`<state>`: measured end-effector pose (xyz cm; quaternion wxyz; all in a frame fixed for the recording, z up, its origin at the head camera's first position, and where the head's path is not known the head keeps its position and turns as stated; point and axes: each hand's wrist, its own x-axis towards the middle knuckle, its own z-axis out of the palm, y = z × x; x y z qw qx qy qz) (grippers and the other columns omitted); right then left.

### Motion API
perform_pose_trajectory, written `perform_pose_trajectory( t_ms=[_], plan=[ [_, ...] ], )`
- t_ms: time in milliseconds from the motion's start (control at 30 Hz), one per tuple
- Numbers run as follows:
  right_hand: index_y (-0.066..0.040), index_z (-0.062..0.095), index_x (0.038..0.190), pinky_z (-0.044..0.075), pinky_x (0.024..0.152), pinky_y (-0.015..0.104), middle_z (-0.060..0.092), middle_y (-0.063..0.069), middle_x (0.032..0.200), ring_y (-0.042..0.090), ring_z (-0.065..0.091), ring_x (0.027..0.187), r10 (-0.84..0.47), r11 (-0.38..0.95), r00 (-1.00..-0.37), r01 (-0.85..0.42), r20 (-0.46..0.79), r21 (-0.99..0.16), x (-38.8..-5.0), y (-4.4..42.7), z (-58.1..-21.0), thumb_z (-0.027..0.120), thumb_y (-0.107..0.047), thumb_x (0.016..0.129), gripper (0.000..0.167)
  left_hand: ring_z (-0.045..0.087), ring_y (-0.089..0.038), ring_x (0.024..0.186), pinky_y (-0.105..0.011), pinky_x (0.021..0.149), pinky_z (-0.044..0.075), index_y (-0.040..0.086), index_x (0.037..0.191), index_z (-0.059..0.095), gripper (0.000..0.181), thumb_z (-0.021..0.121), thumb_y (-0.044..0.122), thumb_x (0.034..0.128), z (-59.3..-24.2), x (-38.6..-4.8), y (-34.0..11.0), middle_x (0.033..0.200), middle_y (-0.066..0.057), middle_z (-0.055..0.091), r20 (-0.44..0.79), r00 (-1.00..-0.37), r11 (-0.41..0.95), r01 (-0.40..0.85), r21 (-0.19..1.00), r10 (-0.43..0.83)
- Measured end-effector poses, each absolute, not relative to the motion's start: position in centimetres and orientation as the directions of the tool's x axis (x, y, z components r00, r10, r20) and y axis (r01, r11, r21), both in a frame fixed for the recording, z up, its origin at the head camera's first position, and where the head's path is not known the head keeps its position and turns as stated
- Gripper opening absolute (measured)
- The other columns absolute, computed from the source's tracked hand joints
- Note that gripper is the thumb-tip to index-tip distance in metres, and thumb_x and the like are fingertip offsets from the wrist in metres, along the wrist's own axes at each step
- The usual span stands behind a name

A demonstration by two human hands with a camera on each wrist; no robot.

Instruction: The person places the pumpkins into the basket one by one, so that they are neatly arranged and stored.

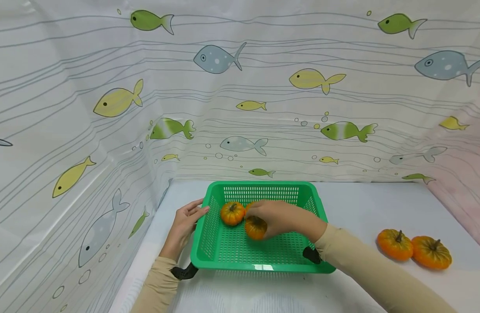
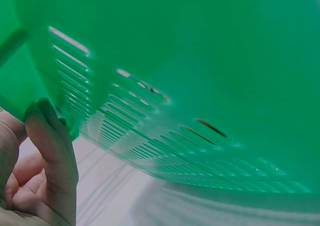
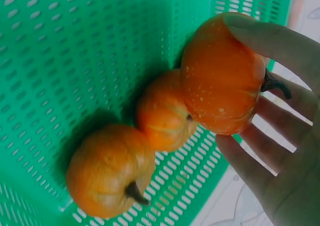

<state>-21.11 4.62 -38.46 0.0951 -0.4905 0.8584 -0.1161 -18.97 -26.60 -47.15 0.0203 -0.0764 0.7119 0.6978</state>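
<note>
- Presently, I see the green basket point(image 1: 263, 264) in the lower centre of the head frame.
- The right hand point(image 1: 278, 217) grips one orange pumpkin, the held pumpkin point(image 1: 255, 230), over the middle of the basket; in my right wrist view its thumb lies on one side and its fingers on the other. I cannot tell if this pumpkin touches the basket floor.
- The left hand point(image 1: 185, 224) holds the rim at the basket's left side, with bent fingers.
- Inside, toward the upper left of the basket, sit the left pumpkin point(image 1: 232, 213) and, partly hidden by the right hand, the rear pumpkin point(image 3: 165, 110).
- At the lower right of the head frame, two outside pumpkins point(image 1: 395, 244) lie side by side on the white table point(image 1: 357, 204).
- Behind, I see a white sheet point(image 1: 279, 34) printed with fish.
</note>
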Motion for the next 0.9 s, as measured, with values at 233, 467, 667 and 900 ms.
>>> perform_pose_trajectory(
  t_ms=[233, 467, 667, 900],
  plan=[
    [-0.014, 0.068, 0.132, 0.056, 0.098, 0.029, 0.068, 0.000, 0.129, 0.015, 0.062, 0.115, -0.881, 0.471, -0.466, -0.844, -0.084, -0.256, -21.2, 2.8, -39.5, 0.090, -0.022, 0.077, 0.060, 0.073, -0.008, 0.076, -0.026, 0.067, 0.063, 0.006, 0.146, 0.057, 0.054, 0.075, 0.022, 0.0973, -47.1, -18.9, -26.6, 0.090, 0.006, 0.073, -0.136, -0.988, 0.004, -0.137, 0.991, -0.077],
    [-0.015, 0.069, 0.129, 0.056, 0.098, 0.028, 0.071, -0.001, 0.126, 0.013, 0.066, 0.111, -0.898, 0.440, -0.422, -0.873, -0.125, -0.209, -21.1, 0.9, -40.4, 0.089, -0.025, 0.078, 0.056, 0.073, -0.008, 0.076, -0.026, 0.068, 0.063, 0.006, 0.145, 0.058, 0.053, 0.075, 0.021, 0.0967, -47.1, -18.8, -26.6, 0.088, 0.006, 0.073, -0.149, -0.985, -0.005, -0.149, 0.989, -0.084],
    [-0.018, 0.068, 0.130, 0.056, 0.093, 0.024, 0.070, -0.005, 0.125, 0.009, 0.064, 0.106, -0.890, 0.451, -0.426, -0.874, -0.160, -0.181, -21.0, -0.4, -41.1, 0.091, -0.029, 0.077, 0.059, 0.072, -0.007, 0.074, -0.026, 0.066, 0.063, 0.006, 0.144, 0.059, 0.052, 0.075, 0.020, 0.0969, -47.2, -18.8, -26.6, 0.087, 0.008, 0.073, -0.147, -0.985, -0.007, -0.147, 0.989, -0.096],
    [-0.018, 0.067, 0.128, 0.055, 0.087, 0.020, 0.069, -0.005, 0.122, 0.006, 0.063, 0.100, -0.892, 0.443, -0.413, -0.880, -0.185, -0.174, -20.9, -1.2, -41.8, 0.093, -0.033, 0.076, 0.059, 0.072, -0.007, 0.074, -0.025, 0.066, 0.063, 0.006, 0.144, 0.058, 0.053, 0.075, 0.021, 0.0968, -47.3, -18.9, -26.6, 0.088, 0.007, 0.073, -0.147, -0.985, -0.008, -0.147, 0.989, -0.088]
  ],
)
